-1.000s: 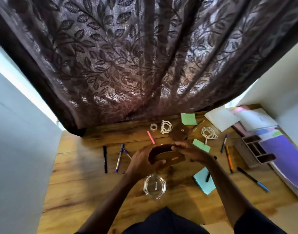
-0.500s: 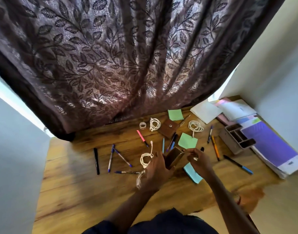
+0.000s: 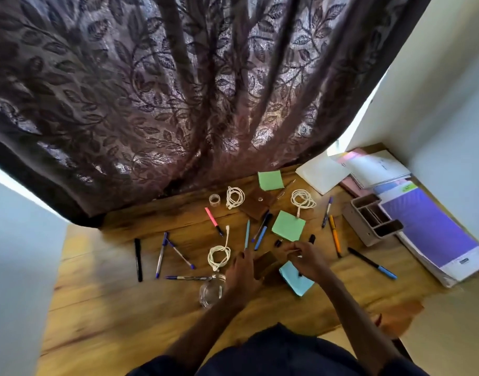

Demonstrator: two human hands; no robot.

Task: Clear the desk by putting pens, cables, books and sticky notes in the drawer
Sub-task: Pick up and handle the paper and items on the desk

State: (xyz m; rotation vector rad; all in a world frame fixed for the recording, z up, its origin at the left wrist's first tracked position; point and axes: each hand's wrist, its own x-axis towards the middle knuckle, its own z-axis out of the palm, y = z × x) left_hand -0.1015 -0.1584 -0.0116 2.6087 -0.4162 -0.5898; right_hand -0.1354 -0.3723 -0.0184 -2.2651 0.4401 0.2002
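Head view: left hand (image 3: pixel 242 270) holds brown case (image 3: pixel 266 263) upright on table (image 3: pixel 118 316). Right hand (image 3: pixel 307 257) just beside case, fingers curled above blue sticky note (image 3: pixel 296 282); whether it pinches anything, cannot tell. Pens (image 3: pixel 247 234), white cable (image 3: pixel 219 256), green sticky note (image 3: pixel 288 226) lie scattered on table beyond hands. Books (image 3: pixel 436 234) stacked at right edge.

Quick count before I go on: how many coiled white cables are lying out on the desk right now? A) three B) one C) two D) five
A: three coils lie on the desk: the far cable by the tape roll, the right cable next to a green sticky note, and the near cable beside the left hand.
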